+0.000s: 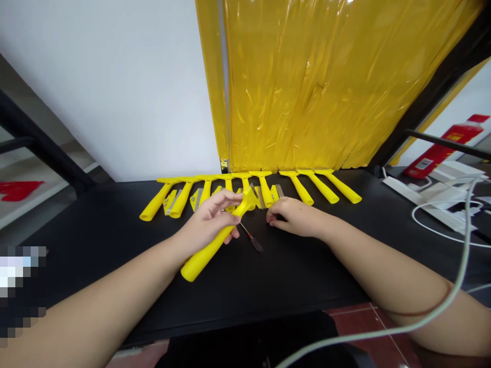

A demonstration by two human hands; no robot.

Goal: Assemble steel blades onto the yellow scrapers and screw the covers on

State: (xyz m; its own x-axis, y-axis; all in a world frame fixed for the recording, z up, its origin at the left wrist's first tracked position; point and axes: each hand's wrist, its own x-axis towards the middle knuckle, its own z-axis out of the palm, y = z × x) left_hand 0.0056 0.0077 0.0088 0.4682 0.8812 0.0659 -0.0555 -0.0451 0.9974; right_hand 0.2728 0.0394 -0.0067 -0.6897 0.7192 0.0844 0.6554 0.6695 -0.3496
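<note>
Screwdriver on black table, shaft partly hidden by left hand. Left hand left of screwdriver, fingers wrapped round yellow handle; handle tilted, wide end toward person, narrow head beyond screwdriver. Right hand right of and beyond screwdriver, fingers curled, near metal plate; whether gripping anything, cannot tell. Row of similar handles beyond screwdriver. Red bottle well right of screwdriver.

Glare streaks yellow sheeting; edges seem stretched.
</note>
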